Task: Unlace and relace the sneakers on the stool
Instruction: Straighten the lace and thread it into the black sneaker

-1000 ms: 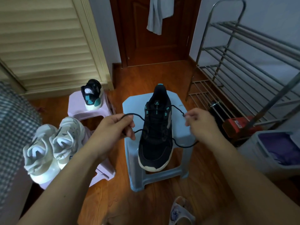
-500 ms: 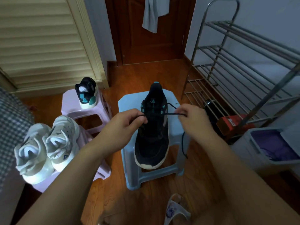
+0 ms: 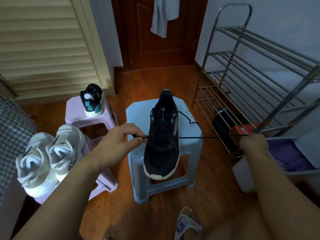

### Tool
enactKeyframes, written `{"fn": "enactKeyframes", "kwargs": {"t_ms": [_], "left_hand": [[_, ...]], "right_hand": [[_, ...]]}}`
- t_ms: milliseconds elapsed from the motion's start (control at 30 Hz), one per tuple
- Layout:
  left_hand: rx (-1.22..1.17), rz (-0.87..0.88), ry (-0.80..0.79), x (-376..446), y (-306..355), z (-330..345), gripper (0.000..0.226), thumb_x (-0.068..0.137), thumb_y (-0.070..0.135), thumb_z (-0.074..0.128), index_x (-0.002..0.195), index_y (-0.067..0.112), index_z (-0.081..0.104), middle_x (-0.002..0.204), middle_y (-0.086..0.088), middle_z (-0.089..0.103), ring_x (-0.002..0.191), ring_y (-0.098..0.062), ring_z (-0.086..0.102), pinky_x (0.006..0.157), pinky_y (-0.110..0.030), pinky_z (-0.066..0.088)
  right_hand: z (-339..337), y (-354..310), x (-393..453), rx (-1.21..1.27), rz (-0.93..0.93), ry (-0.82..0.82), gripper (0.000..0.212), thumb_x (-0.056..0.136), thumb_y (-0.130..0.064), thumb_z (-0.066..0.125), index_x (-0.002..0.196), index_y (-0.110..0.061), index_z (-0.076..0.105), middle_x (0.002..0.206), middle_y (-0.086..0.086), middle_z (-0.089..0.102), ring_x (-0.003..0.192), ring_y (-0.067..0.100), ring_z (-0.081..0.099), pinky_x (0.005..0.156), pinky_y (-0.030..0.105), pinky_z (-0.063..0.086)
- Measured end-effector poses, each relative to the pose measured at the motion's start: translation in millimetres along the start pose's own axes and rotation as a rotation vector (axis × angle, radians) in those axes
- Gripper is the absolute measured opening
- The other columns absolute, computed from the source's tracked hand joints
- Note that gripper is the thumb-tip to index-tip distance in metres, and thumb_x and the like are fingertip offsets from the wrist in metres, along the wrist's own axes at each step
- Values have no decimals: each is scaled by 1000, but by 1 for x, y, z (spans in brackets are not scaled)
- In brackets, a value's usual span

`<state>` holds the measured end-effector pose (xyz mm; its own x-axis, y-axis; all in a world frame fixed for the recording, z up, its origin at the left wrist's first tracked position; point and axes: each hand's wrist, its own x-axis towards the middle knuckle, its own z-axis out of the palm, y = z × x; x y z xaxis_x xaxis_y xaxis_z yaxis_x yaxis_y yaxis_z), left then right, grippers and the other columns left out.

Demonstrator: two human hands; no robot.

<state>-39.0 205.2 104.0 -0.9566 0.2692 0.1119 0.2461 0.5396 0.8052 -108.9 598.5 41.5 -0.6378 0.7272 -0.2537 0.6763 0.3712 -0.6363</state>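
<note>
A black sneaker with teal eyelet tabs stands on the light blue stool, toe toward me. Its black lace runs taut across the shoe from left to right. My left hand pinches the lace's left end just beside the shoe. My right hand grips the other stretch far out to the right, past the stool's edge. A slack loop of the lace lies on the stool near the shoe's collar. The matching black sneaker stands on a pink stool at the back left.
Two white sneakers sit on a nearer pink stool at the left. A metal shoe rack fills the right side, with a red box and a bin below it. A slipper lies on the wooden floor by my feet.
My right hand has pulled the lace far out to the right, drawing it taut across the shoe. My left hand stayed beside the shoe, holding the lace's end.
</note>
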Motion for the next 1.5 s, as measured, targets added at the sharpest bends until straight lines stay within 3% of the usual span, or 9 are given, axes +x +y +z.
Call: {"fn": "enactKeyframes", "kwargs": {"t_ms": [167,267,400,533,767,967,1267,1400,1500], "left_hand": [[85,48,-110,3,3,18,36,85,51,51,92,32,80,97,15,60,107,-10,50,96,-27,37],[376,59,68,10,-1,41,28,93,42,51,103,37,76,93,18,53,99,-11,45,93,-41,41],[462,-85,247,27,13,67,21,100,39,55,109,36,74,92,11,48,100,-18,45,86,-39,38],[577,-162,283,37,23,84,23,99,37,56,115,38,72,99,10,43,107,-20,41,84,-34,28],[400,-366,281,39,28,89,23,97,36,58,115,44,71,105,13,38,116,-17,38,94,-37,27],[248,-459,293,43,27,87,15,94,38,61,92,46,73,103,9,41,117,-17,41,97,-41,33],[256,-430,365,42,23,98,19,95,47,61,108,58,69,99,9,40,107,-16,40,97,-41,34],[234,-419,377,42,23,100,17,94,45,65,104,57,70,97,10,39,107,-16,42,98,-44,37],[208,-438,351,43,22,94,17,93,46,66,105,58,69,101,9,42,112,-17,46,99,-45,35]], "right_hand": [[3,-33,-32,458,-334,-375,33,97,8,48,110,-14,69,105,7,68,84,17,70,76,29,56],[-5,-49,-69,593,-525,-626,45,94,20,41,113,-12,68,112,8,70,104,18,71,90,28,55],[3,-57,-98,623,-485,-835,18,100,-4,52,107,0,68,98,12,71,79,18,68,64,25,52],[24,-55,-104,239,-655,-710,14,97,-11,63,105,-22,68,79,5,70,60,10,54,56,19,45],[53,-57,-115,136,-720,-577,17,87,-15,77,77,-28,73,71,-2,71,67,12,68,67,27,57],[59,-54,-128,387,-548,-657,19,97,-4,63,82,-15,69,79,8,71,75,17,70,74,29,62],[84,-45,-146,614,-260,-509,7,93,-14,70,88,-16,74,85,6,74,80,17,70,74,28,58],[91,-41,-157,570,-320,-366,13,93,-16,70,81,-21,72,78,0,72,78,16,70,72,32,59],[91,-42,-158,601,-318,-419,9,92,-16,71,84,-19,75,80,0,74,79,16,71,74,33,60]]}}
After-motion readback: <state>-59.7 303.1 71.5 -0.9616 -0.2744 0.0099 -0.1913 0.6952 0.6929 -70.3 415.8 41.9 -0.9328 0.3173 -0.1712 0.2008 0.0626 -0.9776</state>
